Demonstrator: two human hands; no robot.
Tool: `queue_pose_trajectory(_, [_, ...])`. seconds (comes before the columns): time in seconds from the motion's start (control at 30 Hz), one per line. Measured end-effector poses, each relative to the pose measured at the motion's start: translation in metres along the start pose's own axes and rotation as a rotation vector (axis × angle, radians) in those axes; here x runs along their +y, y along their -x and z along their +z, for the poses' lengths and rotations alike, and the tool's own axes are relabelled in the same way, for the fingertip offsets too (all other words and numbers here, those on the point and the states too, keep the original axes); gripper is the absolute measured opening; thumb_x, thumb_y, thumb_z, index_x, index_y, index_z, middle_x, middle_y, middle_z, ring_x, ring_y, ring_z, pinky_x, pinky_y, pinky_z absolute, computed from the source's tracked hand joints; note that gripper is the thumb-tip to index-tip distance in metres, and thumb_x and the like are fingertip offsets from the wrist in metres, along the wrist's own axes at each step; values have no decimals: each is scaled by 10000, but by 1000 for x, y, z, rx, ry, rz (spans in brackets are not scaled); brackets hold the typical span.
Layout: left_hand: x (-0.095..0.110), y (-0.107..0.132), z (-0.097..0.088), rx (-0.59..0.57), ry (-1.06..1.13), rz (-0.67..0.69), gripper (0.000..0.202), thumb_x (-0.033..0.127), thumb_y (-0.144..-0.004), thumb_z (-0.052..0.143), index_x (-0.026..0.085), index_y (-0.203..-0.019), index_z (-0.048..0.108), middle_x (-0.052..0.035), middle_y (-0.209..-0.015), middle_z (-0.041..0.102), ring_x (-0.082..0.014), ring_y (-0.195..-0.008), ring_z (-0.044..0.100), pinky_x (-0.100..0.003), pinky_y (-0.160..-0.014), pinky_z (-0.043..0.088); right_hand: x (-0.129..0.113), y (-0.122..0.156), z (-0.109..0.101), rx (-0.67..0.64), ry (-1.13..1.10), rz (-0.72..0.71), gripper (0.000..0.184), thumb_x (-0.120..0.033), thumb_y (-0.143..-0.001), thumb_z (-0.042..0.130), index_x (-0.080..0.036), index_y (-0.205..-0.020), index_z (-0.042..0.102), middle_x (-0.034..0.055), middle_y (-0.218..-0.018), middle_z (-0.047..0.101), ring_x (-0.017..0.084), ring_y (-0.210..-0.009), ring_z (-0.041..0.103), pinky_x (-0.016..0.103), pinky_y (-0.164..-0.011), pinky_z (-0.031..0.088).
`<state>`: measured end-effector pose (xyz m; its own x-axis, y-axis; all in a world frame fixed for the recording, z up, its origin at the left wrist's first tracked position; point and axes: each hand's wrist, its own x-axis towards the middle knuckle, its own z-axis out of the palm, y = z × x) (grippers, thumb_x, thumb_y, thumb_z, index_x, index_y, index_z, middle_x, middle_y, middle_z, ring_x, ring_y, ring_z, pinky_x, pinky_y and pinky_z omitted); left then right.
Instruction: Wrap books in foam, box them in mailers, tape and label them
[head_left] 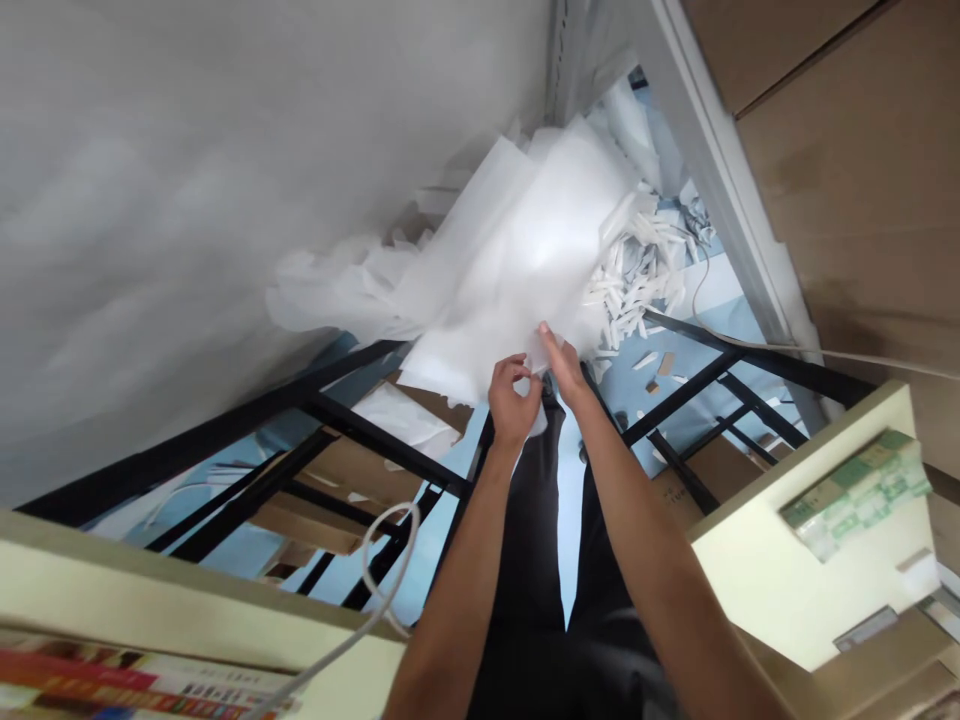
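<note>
A large thin white sheet (517,250), like packing foam or paper, spreads out in front of me over a heap of similar material. At its near edge is my left hand (516,398), its fingers curled into a pinch that seems to grip the sheet. My right hand (562,362) is close beside it, thumb stretched along the sheet's surface, the other fingers hidden beneath. A small flap of white hangs below the left fingers. Both hands are above my dark trousers (536,500).
White scraps (637,260) lie piled at the right on the blue floor (622,385). Black metal frames (390,440) stand on both sides, beside pale boards (817,540). A white cable (367,560) loops at the left. Cardboard boxes (862,180) rise at the right.
</note>
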<state>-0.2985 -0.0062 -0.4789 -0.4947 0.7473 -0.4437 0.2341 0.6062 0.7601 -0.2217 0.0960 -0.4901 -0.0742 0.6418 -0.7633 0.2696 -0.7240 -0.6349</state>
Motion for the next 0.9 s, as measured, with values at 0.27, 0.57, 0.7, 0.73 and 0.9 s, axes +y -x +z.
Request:
queue_pose_trajectory(0.27, [90,15,-54,118,298,-243,450,608,-1036,696,260,-1318,663,-160,-1714,572,-347,-1681,465,-553,-1366,421,-99,111,-70,-57,-44,-87,315,-532,-905,825,-218,-880,827,28,-877,825,243,-872,771,344,-845,641])
queue_pose_trajectory(0.57, [169,7,-106,-127,694,-129,389,421,-631,1042,219,-874,814,-54,-938,830,-298,-1022,816,-558,-1148,652,-124,183,-182,-81,64,-371,214,-476,-846,935,-275,-906,890,41,-1093,885,288,-1073,831,454,-1066,647])
queue_pose_trajectory(0.7, [187,72,-105,-182,467,-82,518,466,-607,1066,254,-1027,851,-76,-1081,855,-361,-1148,821,-577,-1177,655,-129,205,-212,111,52,-469,255,-542,-891,913,-304,-975,876,85,-1443,819,333,-1436,727,540,-1288,535])
queue_pose_trajectory(0.73, [190,93,-99,-244,398,-82,571,479,-588,1080,269,-1070,856,-82,-1116,858,-380,-1194,816,-580,-1208,637,-128,213,-220,163,40,-474,266,-565,-916,890,-311,-991,870,89,-1498,793,337,-1480,699,557,-1304,521])
queue_pose_trajectory(0.9, [216,199,-47,-498,379,-142,631,685,-862,910,301,-1357,828,-124,-1337,835,-423,-1404,747,-579,-1263,604,-94,254,-266,382,-104,-453,444,-630,-976,799,-325,-1299,810,126,-1621,711,344,-1512,677,585,-1256,563])
